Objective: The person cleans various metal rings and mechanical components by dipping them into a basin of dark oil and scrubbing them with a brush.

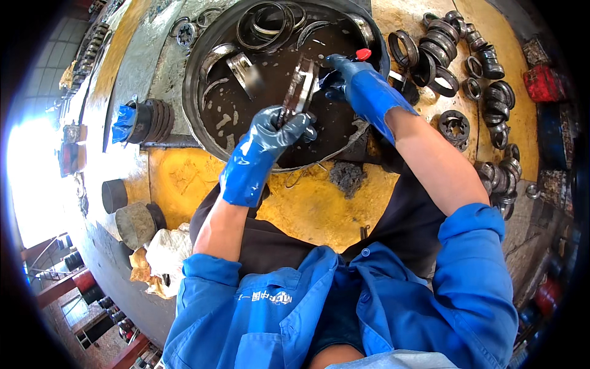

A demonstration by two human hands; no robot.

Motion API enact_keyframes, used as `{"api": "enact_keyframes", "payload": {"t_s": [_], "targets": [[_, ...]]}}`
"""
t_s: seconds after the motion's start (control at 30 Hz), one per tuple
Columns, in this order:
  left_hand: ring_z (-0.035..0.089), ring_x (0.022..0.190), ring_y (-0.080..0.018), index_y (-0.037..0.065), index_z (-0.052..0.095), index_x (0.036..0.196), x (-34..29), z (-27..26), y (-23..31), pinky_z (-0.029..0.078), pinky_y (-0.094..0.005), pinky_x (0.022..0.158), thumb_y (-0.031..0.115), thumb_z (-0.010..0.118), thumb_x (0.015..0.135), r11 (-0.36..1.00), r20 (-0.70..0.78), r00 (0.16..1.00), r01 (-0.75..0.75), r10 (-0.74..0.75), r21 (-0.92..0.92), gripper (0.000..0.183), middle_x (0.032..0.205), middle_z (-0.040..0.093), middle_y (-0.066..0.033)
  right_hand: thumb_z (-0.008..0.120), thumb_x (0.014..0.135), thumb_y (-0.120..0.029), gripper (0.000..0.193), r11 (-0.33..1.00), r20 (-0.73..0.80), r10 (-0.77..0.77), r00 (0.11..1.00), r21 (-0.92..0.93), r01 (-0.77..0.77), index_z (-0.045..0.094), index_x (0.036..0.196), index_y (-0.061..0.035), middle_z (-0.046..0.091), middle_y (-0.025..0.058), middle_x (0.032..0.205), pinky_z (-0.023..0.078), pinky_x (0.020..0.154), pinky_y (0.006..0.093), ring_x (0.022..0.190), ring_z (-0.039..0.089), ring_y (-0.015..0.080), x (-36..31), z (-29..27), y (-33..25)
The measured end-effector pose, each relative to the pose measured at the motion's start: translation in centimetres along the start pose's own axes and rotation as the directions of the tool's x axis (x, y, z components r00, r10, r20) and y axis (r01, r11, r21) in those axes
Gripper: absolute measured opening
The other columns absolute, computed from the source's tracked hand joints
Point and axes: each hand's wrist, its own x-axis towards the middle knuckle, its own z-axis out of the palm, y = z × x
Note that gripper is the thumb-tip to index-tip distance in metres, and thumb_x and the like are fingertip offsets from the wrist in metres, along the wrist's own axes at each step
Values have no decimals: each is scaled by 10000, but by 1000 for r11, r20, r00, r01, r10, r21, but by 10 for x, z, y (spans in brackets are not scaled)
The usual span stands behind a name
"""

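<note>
Over a round metal tub (192,101) of dark liquid, I hold a wet, shiny metal ring (303,86) on edge. My left hand (276,130), in a blue rubber glove, is closed around the ring's near, lower end. My right hand (355,83), gloved alike, is at the ring's right side, its fingers curled. A red handle end (363,55) sticks out beside that hand; the tool's other end is hidden. Another broad metal ring (244,74) stands partly in the liquid to the left, and thin rings (265,24) lie at the tub's far side.
Many dark metal rings (439,43) are piled on the right, with a slotted disc (454,128) nearer me. On the left lie a ring stack with blue wrapping (144,121), cylinders (135,224) and a white bag (171,252). A dark grey clump (348,177) sits before the tub.
</note>
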Motion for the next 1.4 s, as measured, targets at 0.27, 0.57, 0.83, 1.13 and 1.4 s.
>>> {"api": "enact_keyframes", "payload": {"t_s": [0.27, 0.57, 0.83, 1.13, 1.4], "targets": [[688, 744, -373, 86, 722, 930, 9, 25, -36, 563, -449, 684, 354, 792, 860, 583, 83, 932, -289, 354, 760, 286, 766, 696, -151, 604, 1042, -342, 320, 919, 190, 138, 972, 342, -197, 702, 1105, -44, 738, 74, 948, 568, 688, 285, 816, 691, 158, -6, 7, -17], [719, 769, -333, 105, 711, 927, 13, 20, -46, 565, -468, 697, 215, 746, 783, 309, 232, 799, -457, 555, 834, 185, 774, 715, -104, 554, 1065, -289, 305, 853, 60, 182, 981, 488, -188, 660, 1130, -11, 716, 154, 1040, 646, 776, 476, 896, 718, 275, -16, 6, -18], [711, 746, -343, 110, 698, 876, 14, 27, -51, 566, -468, 681, 182, 732, 776, 313, 184, 787, -432, 589, 846, 128, 753, 701, -104, 533, 1081, -305, 304, 908, 65, 187, 980, 369, -198, 653, 1148, -33, 718, 141, 1014, 646, 762, 441, 818, 729, 272, -26, 15, -23], [712, 783, -352, 107, 697, 899, 17, 20, -50, 571, -471, 694, 226, 739, 809, 335, 177, 864, -361, 472, 870, 155, 802, 709, -119, 532, 1088, -272, 275, 905, 55, 149, 987, 394, -159, 642, 1151, -28, 709, 110, 964, 577, 641, 372, 724, 684, 232, -28, 24, -23], [702, 894, -389, 84, 695, 991, 23, 28, -44, 565, -467, 797, 305, 758, 855, 643, 15, 965, -187, 263, 742, 267, 904, 721, -175, 542, 1076, -235, 249, 933, 96, 8, 995, 357, -41, 685, 1164, -53, 706, 73, 938, 549, 766, 301, 809, 657, 172, -9, 35, -11]]}}
